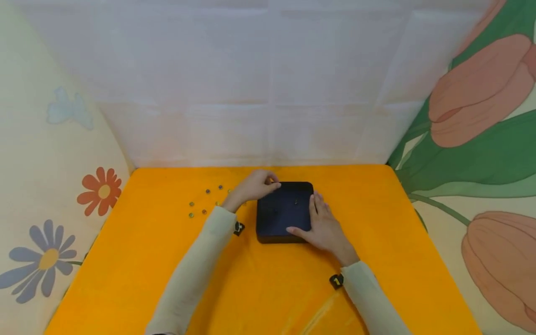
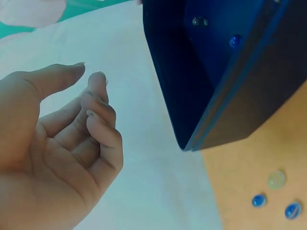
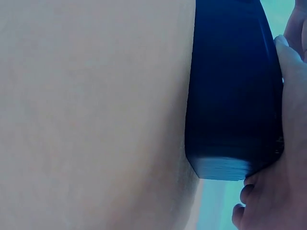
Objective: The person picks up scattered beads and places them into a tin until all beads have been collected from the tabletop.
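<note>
Tray (image 1: 284, 225): black, sq., lower ctr of head view, on orange table (image 1: 402, 265); marbles in it
L hand (image 1: 255, 186): released, fingers loosely curled, by tray's upper-L corner
R hand (image 1: 328, 230): unclenched, fingers outstretched against tray's R side
Loose marbles (image 1: 208, 191): L of tray

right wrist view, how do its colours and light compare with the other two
Right wrist: the yellow-orange fabric tablecloth looks washed out to grey-beige, with a soft shadow beside the square black open-topped box; left wrist: the cloth reads pale orange, the box's inside bluish; head: the cloth is strongly saturated, with a pale sheen near the bottom edge.
</note>
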The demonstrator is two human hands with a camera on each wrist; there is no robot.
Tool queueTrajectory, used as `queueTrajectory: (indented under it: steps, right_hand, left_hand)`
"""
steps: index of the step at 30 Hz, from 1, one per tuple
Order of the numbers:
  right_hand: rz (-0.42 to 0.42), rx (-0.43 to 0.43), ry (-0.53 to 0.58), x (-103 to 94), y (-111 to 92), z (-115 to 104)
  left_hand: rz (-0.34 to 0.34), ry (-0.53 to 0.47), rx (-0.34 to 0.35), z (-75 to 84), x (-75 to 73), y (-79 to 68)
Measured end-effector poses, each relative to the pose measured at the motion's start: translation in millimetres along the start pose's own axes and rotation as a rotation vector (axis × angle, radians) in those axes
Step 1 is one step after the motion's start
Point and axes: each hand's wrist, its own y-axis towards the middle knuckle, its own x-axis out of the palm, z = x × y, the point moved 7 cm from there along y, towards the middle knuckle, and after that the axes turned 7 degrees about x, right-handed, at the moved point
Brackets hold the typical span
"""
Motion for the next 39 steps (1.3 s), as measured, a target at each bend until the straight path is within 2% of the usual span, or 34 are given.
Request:
queueTrajectory:
  steps: [5,13,22,30,39]
  right_hand:
    - [0.002,-0.010,-0.031,1.7,-0.2,2.7]
    - [0.021,-0.012,-0.031,-0.4,-1.7,3.4]
    - [0.028,-0.025,-0.024,-2.9,-2.5,2.0]
    - [0.019,-0.020,-0.012,-4.2,-2.3,0.8]
    - [0.006,-0.007,0.008,-4.5,-3.7,-0.3]
  left_hand:
    - [0.005,-0.015,-0.008,-2.1,-4.0,-14.8]
    - [0.010,-0.092,-0.070,-12.3,-16.4,-42.8]
    - [0.064,-0.086,-0.091,-39.9,-31.4,-78.7]
    - [0.096,-0.120,-0.190,-70.3,-38.9,-113.3]
    - [0.150,-0.103,-0.237,-107.7,-49.5,-147.1]
